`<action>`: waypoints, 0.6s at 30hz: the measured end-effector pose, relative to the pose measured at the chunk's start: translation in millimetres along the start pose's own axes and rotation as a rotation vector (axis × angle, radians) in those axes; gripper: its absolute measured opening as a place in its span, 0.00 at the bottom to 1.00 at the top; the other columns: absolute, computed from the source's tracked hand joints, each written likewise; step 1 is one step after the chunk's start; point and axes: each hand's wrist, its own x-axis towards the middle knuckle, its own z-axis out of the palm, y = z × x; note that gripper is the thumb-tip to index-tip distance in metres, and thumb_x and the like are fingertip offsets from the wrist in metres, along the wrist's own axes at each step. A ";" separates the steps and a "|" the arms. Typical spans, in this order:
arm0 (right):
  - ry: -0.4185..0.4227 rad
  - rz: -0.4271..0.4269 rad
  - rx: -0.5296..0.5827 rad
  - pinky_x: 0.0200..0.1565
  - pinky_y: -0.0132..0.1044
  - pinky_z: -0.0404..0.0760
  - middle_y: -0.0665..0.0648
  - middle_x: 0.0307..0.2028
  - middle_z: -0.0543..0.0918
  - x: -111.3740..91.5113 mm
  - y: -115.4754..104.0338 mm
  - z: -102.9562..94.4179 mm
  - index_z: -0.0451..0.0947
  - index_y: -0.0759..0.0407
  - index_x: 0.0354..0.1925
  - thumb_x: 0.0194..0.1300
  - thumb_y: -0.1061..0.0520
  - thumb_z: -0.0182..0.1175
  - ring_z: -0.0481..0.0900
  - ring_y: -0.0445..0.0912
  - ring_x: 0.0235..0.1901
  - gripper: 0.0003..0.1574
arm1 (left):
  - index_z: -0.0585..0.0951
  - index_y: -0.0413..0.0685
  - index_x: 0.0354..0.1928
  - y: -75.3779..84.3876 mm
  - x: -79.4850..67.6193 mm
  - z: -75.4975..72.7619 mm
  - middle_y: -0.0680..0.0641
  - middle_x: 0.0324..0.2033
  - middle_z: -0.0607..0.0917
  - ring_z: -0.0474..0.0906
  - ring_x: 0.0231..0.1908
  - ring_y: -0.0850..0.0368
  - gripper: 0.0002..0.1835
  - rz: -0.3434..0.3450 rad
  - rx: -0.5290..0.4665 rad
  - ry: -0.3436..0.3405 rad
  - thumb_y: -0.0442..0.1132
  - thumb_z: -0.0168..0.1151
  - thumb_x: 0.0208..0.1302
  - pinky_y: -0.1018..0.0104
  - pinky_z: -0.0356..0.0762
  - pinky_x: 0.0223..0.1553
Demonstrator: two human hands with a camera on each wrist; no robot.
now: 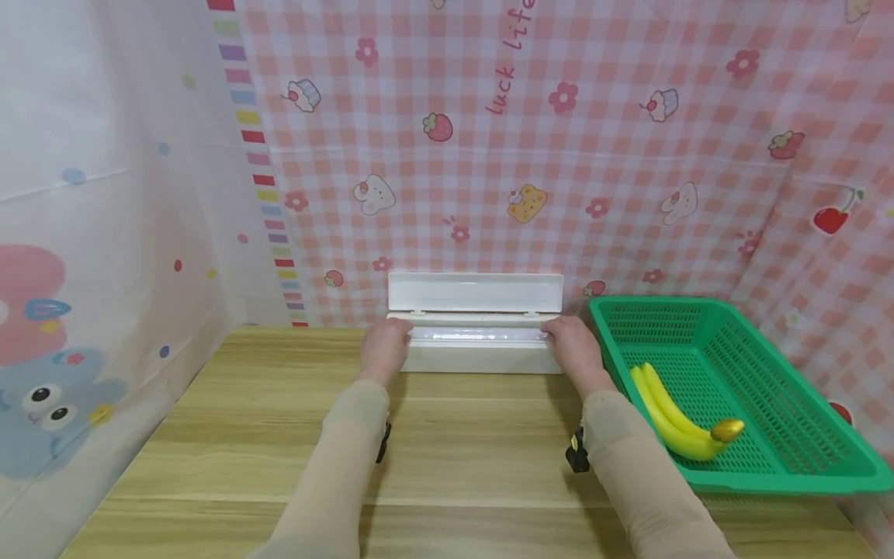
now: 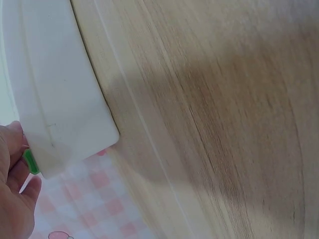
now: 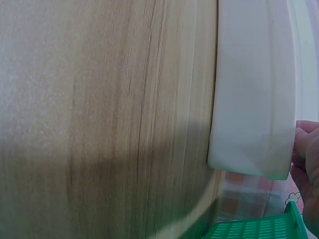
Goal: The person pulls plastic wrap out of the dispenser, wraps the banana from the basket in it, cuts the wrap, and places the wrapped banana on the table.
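Box [image 1: 482,360]: white and long, it stands at the far side of the wooden table [image 1: 461,466], in front of the checked cloth [image 1: 482,178].
Lid [image 1: 475,292]: raised at the back of the box, nearly upright.
Roll [image 1: 478,335]: shiny and pale, it lies level along the mouth of the box, between the 2 hands. Whether the box or the fingers carry its weight, I cannot tell.
Left hand [image 1: 384,351]: its fingers are bent and appear to pinch the roll at the left end. The left wrist view shows also a small green piece [image 2: 31,162] at these fingers; its nature is not clear.
Right hand [image 1: 578,351]: similar pinch at the right end; the exact contact is hidden.
Handling of roll: in my judgement, both ends should move at equal height and equal speed, because a tilted roll could catch on the box wall. A light pinch is probably sufficient.
Care for lid: knuckles should not push it, as it could fall forward.
Green basket [image 1: 768,482]: right of the box, with 2 yellow bananas [image 1: 687,444] inside.
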 end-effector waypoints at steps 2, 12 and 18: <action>0.004 -0.003 -0.007 0.53 0.54 0.77 0.63 0.42 0.85 0.3 0.2 0.1 0.85 0.63 0.41 0.64 0.67 0.63 0.79 0.61 0.47 0.08 | 0.87 0.41 0.41 0.6 0.4 0.0 0.41 0.41 0.87 0.83 0.43 0.44 0.09 -0.003 0.000 -0.002 0.28 0.67 0.59 0.50 0.80 0.47; -0.002 0.027 -0.014 0.52 0.52 0.78 0.62 0.40 0.85 1.5 -0.1 2.3 0.86 0.61 0.38 0.65 0.66 0.63 0.78 0.59 0.47 0.06 | 0.87 0.41 0.35 1.0 1.3 0.4 0.43 0.36 0.88 0.83 0.39 0.44 0.06 -0.002 -0.019 0.026 0.25 0.65 0.58 0.50 0.81 0.44; 0.009 0.021 -0.008 0.51 0.52 0.79 0.62 0.39 0.85 0.0 1.1 4.1 0.86 0.62 0.38 0.65 0.66 0.63 0.78 0.59 0.45 0.06 | 0.87 0.41 0.34 -0.1 -1.0 4.0 0.44 0.35 0.88 0.83 0.38 0.44 0.09 -0.023 -0.038 0.058 0.23 0.64 0.55 0.50 0.81 0.46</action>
